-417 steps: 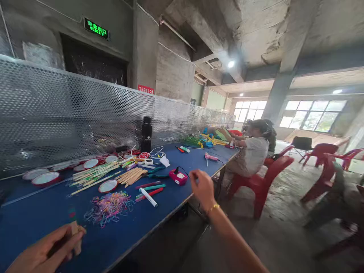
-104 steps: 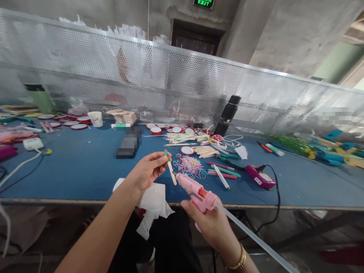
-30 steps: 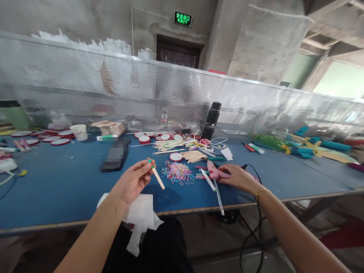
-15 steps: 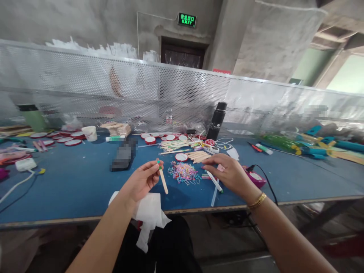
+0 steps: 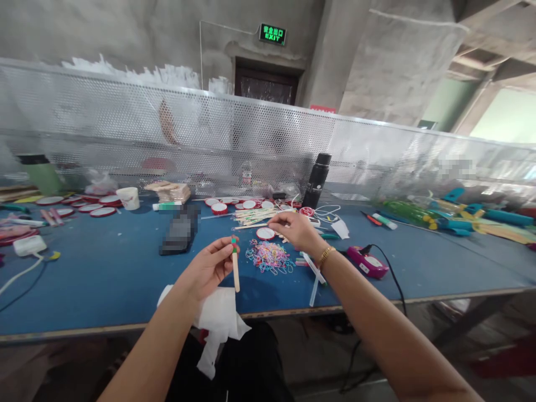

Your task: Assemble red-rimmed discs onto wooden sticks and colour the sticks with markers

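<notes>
My left hand (image 5: 215, 261) pinches a flat wooden craft stick (image 5: 235, 272) near its top. Green and red coloring marks the stick's upper end, while its bare lower end points down over the blue table. Further back, my right hand (image 5: 295, 230) reaches over the wooden sticks with thumb and fingers drawn together. Its fingertips are by a round white disc with a red rim (image 5: 265, 233) and the end of a pale stick (image 5: 250, 226); whether they grip anything is hidden. A pile of colorful small rubber bands (image 5: 270, 257) lies between the hands.
A black phone-like item (image 5: 180, 230) lies left of the pile. At the back stands a black bottle (image 5: 317, 181) beside white cables. A purple device (image 5: 367, 262) with a black cord sits right. White tissue (image 5: 220, 310) hangs over the table's front edge (image 5: 288, 312).
My right hand has moved left and away from me, from beside the purple device to over the wooden sticks. The left hand still holds its stick, now more upright.
</notes>
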`<state>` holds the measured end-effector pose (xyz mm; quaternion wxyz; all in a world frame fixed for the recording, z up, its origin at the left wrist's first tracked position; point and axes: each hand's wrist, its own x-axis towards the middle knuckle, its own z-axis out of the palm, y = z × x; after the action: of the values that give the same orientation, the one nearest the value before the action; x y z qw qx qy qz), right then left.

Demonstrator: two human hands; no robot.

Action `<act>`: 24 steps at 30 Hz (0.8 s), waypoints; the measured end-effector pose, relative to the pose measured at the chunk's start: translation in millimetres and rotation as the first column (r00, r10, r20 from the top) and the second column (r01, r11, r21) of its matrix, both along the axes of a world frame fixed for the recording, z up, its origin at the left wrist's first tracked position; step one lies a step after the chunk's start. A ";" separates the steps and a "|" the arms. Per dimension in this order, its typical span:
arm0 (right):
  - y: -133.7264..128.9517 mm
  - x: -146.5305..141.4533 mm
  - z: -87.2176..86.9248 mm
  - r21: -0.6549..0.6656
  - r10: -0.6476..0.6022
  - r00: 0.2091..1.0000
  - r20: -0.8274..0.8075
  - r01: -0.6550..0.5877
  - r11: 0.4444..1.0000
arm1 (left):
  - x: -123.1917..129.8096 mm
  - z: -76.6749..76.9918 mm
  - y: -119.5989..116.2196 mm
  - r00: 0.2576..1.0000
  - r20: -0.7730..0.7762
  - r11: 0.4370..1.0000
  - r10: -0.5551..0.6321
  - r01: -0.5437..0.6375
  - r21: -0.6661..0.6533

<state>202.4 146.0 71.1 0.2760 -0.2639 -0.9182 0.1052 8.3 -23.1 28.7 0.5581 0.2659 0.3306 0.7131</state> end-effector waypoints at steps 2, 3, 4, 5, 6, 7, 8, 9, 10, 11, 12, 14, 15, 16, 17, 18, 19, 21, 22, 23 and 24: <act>25.1 -6.5 3.4 0.030 -0.085 0.990 0.111 0.082 0.996 | -0.2 -0.4 1.2 0.999 0.019 0.999 0.041 -0.040 -0.020; 36.2 -10.3 3.1 0.037 -0.116 0.979 0.167 0.111 0.993 | -0.2 -0.3 1.7 0.998 0.025 0.998 0.063 -0.062 -0.033; 45.6 -14.7 1.5 0.042 -0.136 0.966 0.221 0.130 0.991 | -0.2 -0.2 2.0 0.996 0.031 0.995 0.084 -0.082 -0.048; 53.3 -19.6 -1.3 0.051 -0.154 0.948 0.278 0.146 0.988 | -0.3 -0.2 2.1 0.994 0.038 0.993 0.100 -0.097 -0.061; 59.3 -24.9 -4.9 0.059 -0.167 0.928 0.334 0.156 0.986 | -0.5 -0.2 2.2 0.993 0.046 0.992 0.111 -0.108 -0.071; 64.0 -30.4 -9.0 0.067 -0.175 0.906 0.386 0.162 0.985 | -0.8 -0.3 2.2 0.992 0.054 0.991 0.116 -0.112 -0.078; 67.9 -35.7 -13.1 0.074 -0.180 0.884 0.432 0.165 0.984 | -1.2 -0.7 2.1 0.991 0.062 0.991 0.116 -0.111 -0.079; 71.2 -40.5 -16.9 0.078 -0.182 0.861 0.474 0.165 0.983 | -1.7 -1.2 2.0 0.992 0.069 0.992 0.108 -0.103 -0.071; 74.3 -44.6 -20.2 0.080 -0.182 0.841 0.509 0.164 0.983 | -2.3 -1.8 1.9 0.993 0.073 0.994 0.092 -0.088 -0.057; 77.3 -47.8 -22.8 0.081 -0.180 0.823 0.539 0.162 0.983 | -2.9 -2.4 1.8 0.995 0.075 0.997 0.071 -0.068 -0.041; 80.3 -50.1 -24.6 0.079 -0.175 0.809 0.562 0.158 0.984 | -3.4 -2.9 1.6 0.996 0.076 0.999 0.050 -0.048 -0.025; 85.5 -52.2 -26.5 0.074 -0.156 0.795 0.586 0.139 0.988 | -4.0 -3.5 1.2 0.997 0.080 1.000 0.019 -0.019 -0.001; 87.4 -52.1 -26.5 0.072 -0.144 0.795 0.590 0.126 0.989 | -4.1 -3.4 0.9 0.996 0.083 1.000 0.011 -0.011 0.003; 88.6 -51.6 -26.1 0.071 -0.131 0.798 0.588 0.111 0.991 | -3.9 -3.2 0.6 0.996 0.087 1.000 0.006 -0.007 0.002; 89.2 -50.6 -25.3 0.072 -0.121 0.803 0.583 0.097 0.993 | -3.7 -2.8 0.3 0.996 0.090 1.000 0.005 -0.005 0.000; 89.1 -49.3 -24.2 0.078 -0.116 0.810 0.575 0.086 0.993 | -3.4 -2.4 0.1 0.996 0.094 1.000 0.005 -0.004 -0.003; 88.5 -47.8 -22.9 0.089 -0.117 0.817 0.564 0.081 0.993 | -3.1 -2.1 -0.1 0.995 0.096 1.000 0.006 -0.005 -0.009; 86.4 -44.6 -20.0 0.120 -0.136 0.832 0.538 0.084 0.989 | -2.7 -1.6 -0.3 0.995 0.097 1.000 0.012 -0.010 -0.020; 85.2 -43.2 -18.7 0.138 -0.150 0.837 0.526 0.090 0.986 | -2.6 -1.5 -0.3 0.995 0.095 1.000 0.017 -0.014 -0.024; 84.1 -41.9 -17.8 0.153 -0.162 0.841 0.516 0.095 0.984 | -2.6 -1.3 -0.2 0.995 0.093 0.999 0.022 -0.019 -0.029; 83.1 -40.8 -17.2 0.166 -0.172 0.843 0.509 0.099 0.981 | -2.6 -1.1 -0.2 0.996 0.090 0.999 0.026 -0.023 -0.034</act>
<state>161.5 229.1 53.9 0.0408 -0.3277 -0.9425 -0.0515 5.7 -23.3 27.6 0.5679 0.2200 0.3202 0.7257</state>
